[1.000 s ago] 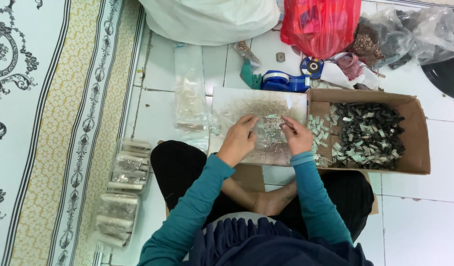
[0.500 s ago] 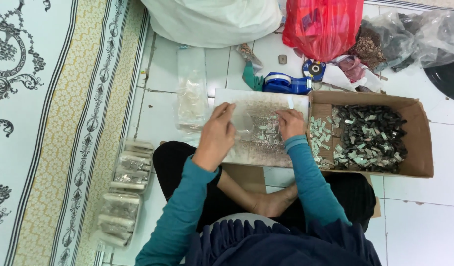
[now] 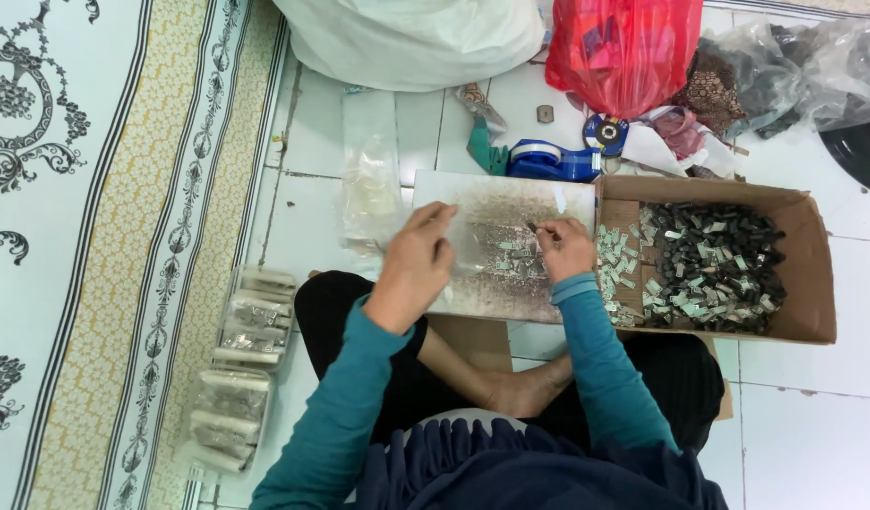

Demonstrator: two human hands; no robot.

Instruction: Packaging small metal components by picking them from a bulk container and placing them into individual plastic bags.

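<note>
Sitting cross-legged on the tiled floor point(image 3: 813, 425), person in teal sleeves works over a flat grey board point(image 3: 501, 203) laid across the lap. Left hand point(image 3: 418, 263) rests on a clear plastic bag point(image 3: 473, 247) lying on the board, fingers curled down onto it, pinning it rather than gripping. Right hand point(image 3: 565, 247) pinches a small dark piece point(image 3: 531, 227) between fingertips, just above the bag's right end; a few small pale pieces show under the plastic. Open cardboard box point(image 3: 813, 274) touches the board's right edge, filled with small dark and pale green pieces point(image 3: 714, 269). Blue tape dispenser point(image 3: 553, 161) behind the board. Red plastic bag point(image 3: 624, 42) and white sack point(image 3: 416, 38) further back. Filled clear packets point(image 3: 237, 368) stacked at left beside the patterned rug point(image 3: 95, 236).
</note>
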